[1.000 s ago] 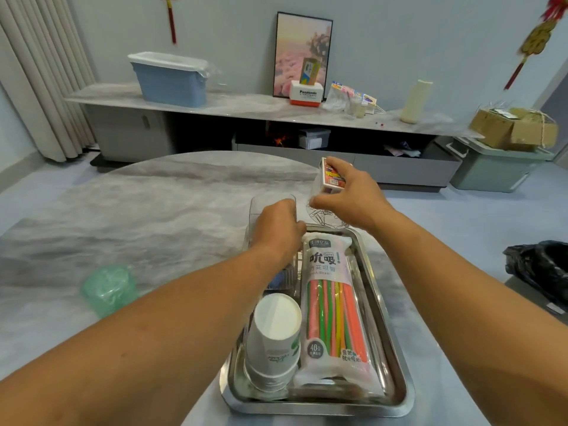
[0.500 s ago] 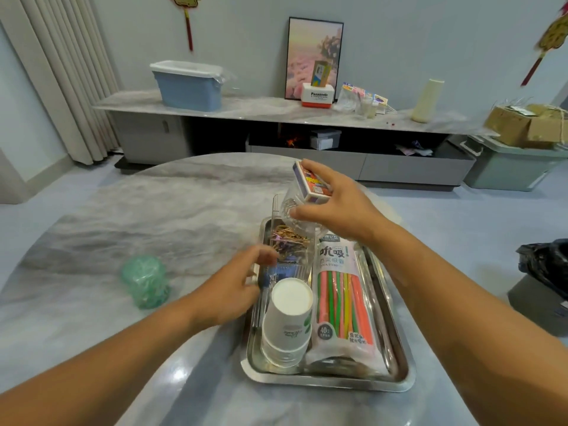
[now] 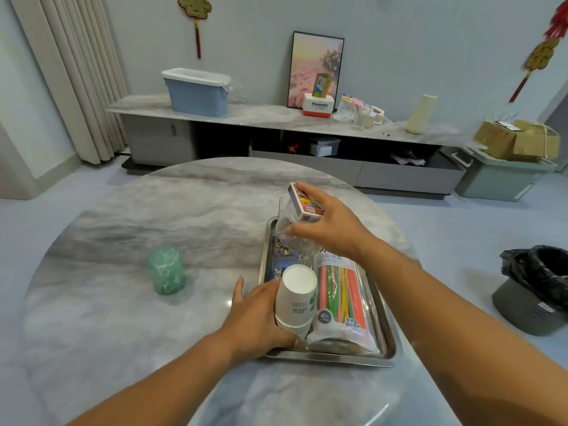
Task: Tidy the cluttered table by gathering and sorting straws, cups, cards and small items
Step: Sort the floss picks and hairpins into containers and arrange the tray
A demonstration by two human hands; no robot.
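A steel tray [image 3: 388, 348] sits on the round marble table. In it lie a pack of coloured straws [image 3: 341, 298], a stack of white paper cups [image 3: 295, 302] on its side, and a clear box of small clips [image 3: 284, 255] at the far end. My left hand [image 3: 256, 318] grips the paper cup stack from the left. My right hand [image 3: 329, 229] holds a small card box [image 3: 304, 202] together with a clear plastic cup [image 3: 290, 232], tilted above the tray's far end.
A green roll of bags [image 3: 166, 270] stands on the table [image 3: 123, 302] left of the tray. A black-lined bin [image 3: 536, 287] sits on the floor at the right. A low cabinet with a blue tub [image 3: 196, 90] runs along the far wall.
My left hand left the clear box at the tray's far end, drew back toward me and closed around the paper cup stack. My right hand stayed above the tray with the card box and clear cup.
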